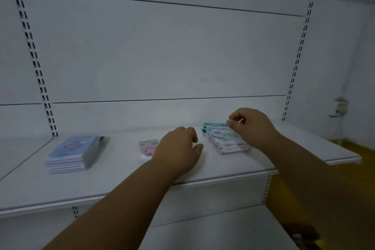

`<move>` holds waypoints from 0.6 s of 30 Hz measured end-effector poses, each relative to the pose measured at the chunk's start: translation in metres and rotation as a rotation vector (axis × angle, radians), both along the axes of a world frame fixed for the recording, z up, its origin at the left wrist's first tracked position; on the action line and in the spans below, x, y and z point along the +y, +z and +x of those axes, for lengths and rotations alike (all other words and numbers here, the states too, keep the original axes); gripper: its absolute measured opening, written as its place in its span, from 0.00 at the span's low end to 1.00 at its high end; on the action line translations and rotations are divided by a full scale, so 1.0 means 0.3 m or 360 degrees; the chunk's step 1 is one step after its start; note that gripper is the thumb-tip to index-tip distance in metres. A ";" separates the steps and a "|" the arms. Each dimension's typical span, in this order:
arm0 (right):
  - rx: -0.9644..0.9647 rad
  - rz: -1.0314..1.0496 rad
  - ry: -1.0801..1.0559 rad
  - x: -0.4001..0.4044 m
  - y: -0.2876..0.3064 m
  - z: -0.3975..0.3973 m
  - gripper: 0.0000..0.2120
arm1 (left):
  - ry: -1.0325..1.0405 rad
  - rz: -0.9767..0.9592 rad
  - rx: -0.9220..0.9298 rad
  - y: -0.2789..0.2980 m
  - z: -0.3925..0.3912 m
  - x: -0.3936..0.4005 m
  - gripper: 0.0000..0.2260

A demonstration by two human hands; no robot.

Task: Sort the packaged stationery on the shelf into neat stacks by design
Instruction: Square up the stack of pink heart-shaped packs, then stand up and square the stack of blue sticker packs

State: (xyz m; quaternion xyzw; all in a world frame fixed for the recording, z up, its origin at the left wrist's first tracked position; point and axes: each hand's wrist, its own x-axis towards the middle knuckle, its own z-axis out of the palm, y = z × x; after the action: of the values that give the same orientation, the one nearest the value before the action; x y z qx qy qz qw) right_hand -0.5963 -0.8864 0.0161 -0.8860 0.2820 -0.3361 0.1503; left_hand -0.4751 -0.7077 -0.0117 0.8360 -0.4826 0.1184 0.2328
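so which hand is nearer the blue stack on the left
Left. The left hand rests on the shelf to the right of the blue stack, over a pink packet; the right hand is farther right.

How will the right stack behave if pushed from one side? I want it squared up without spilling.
The right stack already sits fanned, its layers offset, so the packets would probably slide over each other rather than move as one block. Their wrapping looks glossy, which suggests slipperiness. They lie flat and thin, so tipping seems unlikely. The right hand hovers at its far edge.

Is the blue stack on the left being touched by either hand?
No. The blue stack lies alone, the left hand and right hand both away from it.
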 end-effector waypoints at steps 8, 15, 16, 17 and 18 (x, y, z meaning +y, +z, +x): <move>0.0149 0.0777 0.0104 -0.246 0.017 0.069 0.14 | 0.0306 0.0527 0.0112 0.003 -0.087 -0.320 0.25; 0.0482 0.0717 0.0107 -0.316 -0.053 0.155 0.14 | 0.0571 0.0387 0.0578 -0.015 -0.095 -0.420 0.27; 0.0473 0.0757 0.0120 -0.320 -0.058 0.153 0.15 | 0.0570 0.0356 0.0630 -0.012 -0.096 -0.420 0.26; 0.0446 0.0820 0.0134 -0.321 -0.061 0.151 0.16 | 0.0560 0.0325 0.0690 -0.012 -0.095 -0.418 0.24; 0.0426 0.0884 0.0159 -0.320 -0.064 0.151 0.16 | 0.0542 0.0293 0.0758 -0.008 -0.100 -0.412 0.22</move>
State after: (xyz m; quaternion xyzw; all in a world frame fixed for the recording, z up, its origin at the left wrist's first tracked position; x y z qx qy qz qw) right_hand -0.5510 -0.9824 -0.0032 -0.8601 0.3363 -0.1188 0.3646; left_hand -0.5050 -0.8314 -0.0140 0.9267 -0.2760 -0.0877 0.2394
